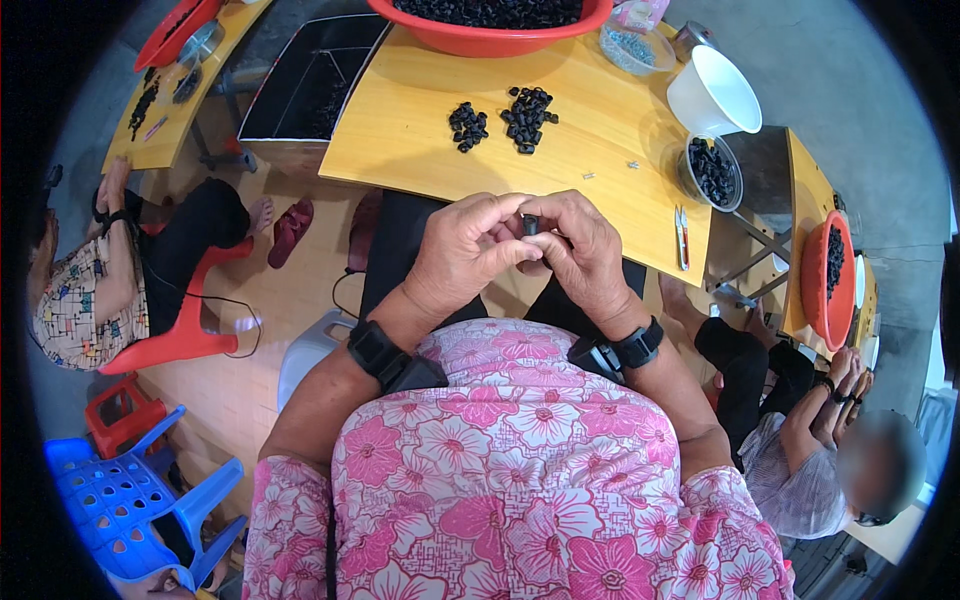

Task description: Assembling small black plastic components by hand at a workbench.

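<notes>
My left hand (462, 250) and my right hand (582, 248) meet in front of my body, just off the table's near edge. Both are closed, fingertips pinching a small black cylindrical part (530, 224) between them; the fingers cover much of it. On the yellow table (400, 120) beyond them lie two small heaps of similar black parts, a left heap (468, 127) and a right heap (527, 120). To the right rest two tiny metal pieces, one (588, 176) nearer and one (633, 165) farther. Small snips (682, 238) with red handles lie by the right edge.
A red basin (490, 40) of black parts stands at the far edge. At the right are a white bowl (714, 92), a clear bowl (690, 180) of black parts and a clear tub (633, 50) of bluish pieces. Other people sit at tables on both sides.
</notes>
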`<state>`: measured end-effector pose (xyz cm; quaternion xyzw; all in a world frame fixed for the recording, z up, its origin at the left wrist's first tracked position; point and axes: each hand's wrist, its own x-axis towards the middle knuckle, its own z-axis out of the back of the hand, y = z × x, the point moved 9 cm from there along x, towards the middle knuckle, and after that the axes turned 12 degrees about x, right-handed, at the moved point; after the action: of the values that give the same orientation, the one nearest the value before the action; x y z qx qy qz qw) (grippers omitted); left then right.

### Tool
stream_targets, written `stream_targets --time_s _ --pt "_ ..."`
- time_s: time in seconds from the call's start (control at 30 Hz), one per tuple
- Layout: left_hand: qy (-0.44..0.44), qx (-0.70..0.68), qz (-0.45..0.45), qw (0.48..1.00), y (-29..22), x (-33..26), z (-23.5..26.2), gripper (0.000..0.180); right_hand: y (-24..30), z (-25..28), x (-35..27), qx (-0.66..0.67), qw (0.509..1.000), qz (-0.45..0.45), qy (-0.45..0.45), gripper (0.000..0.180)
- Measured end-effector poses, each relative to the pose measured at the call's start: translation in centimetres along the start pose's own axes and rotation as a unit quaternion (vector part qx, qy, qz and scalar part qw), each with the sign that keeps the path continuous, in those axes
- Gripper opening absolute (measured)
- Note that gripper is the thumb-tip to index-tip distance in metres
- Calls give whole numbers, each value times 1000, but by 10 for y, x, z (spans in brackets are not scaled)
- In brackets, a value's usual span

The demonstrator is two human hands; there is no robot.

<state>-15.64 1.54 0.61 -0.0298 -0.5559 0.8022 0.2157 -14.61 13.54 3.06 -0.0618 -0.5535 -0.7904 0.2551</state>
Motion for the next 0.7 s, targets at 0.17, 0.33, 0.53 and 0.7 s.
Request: stream_targets --time_s 0.17,0.33,0.53,0.7 --pt "-13 -70 24 997 -3 4 0 44 3 6 5 17 1000 -7 -20 34" --pt "-11 -75 25 997 2 9 -10 40 -5 14 0 23 999 -26 -18 34" --pt "-8 -155 57 986 22 2 -14 40 2 6 5 34 999 22 -8 28" --pt "40 -93 91 991 48 -1 -20 41 -22 92 -1 -125 979 -39 -156 31"
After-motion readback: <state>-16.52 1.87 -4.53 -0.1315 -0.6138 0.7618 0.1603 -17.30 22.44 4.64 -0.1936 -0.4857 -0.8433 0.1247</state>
